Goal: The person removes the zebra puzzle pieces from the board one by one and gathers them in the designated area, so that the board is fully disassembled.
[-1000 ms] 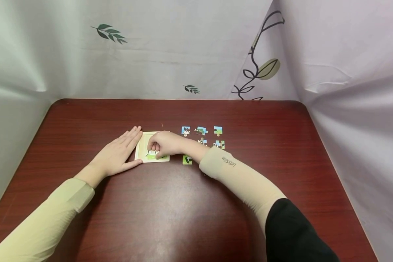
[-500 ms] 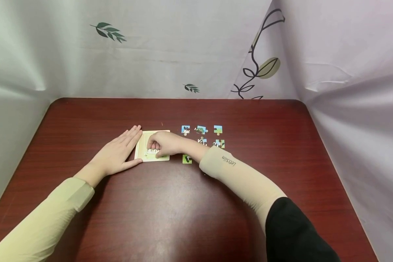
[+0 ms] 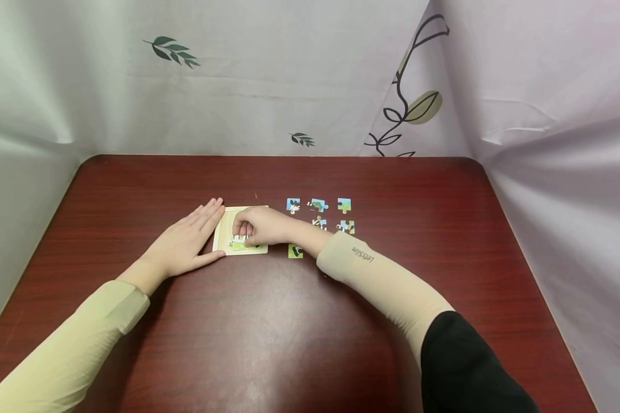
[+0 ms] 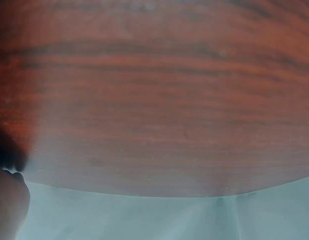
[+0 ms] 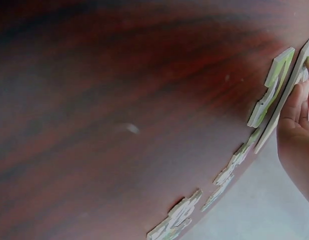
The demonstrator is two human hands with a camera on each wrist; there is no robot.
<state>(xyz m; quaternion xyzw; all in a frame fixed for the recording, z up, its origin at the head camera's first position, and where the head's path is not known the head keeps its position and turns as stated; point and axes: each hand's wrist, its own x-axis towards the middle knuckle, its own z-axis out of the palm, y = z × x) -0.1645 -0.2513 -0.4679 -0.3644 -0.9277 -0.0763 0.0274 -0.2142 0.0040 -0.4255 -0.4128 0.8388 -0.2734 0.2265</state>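
My left hand (image 3: 186, 244) lies with straight fingers at the left side of a pale wooden puzzle tray (image 3: 226, 223), its fingertips and thumb at the tray's edge. Over the tray, my right hand (image 3: 262, 225) has curled fingers and pinches a green-and-white jigsaw piece (image 3: 239, 246) low in the tray; fingers and thumb partly hide it. In the right wrist view, the same hand (image 5: 297, 127) sits at the right margin above the tray's edge (image 5: 277, 117). Only a bit of my left hand (image 4: 10, 205) shows in the left wrist view.
Loose jigsaw pieces lie right of the tray: a blue one (image 3: 293, 205), a blue-green one (image 3: 318, 205) and a green one (image 3: 344, 205) at the back, several nearer, including a green panda-like piece (image 3: 295, 251) beside the right wrist. A patterned curtain (image 3: 237, 86) borders the brown table (image 3: 268, 332).
Both hands stay almost where they were, with the right forearm shifting very slightly. The tray and the loose jigsaw pieces keep their places.
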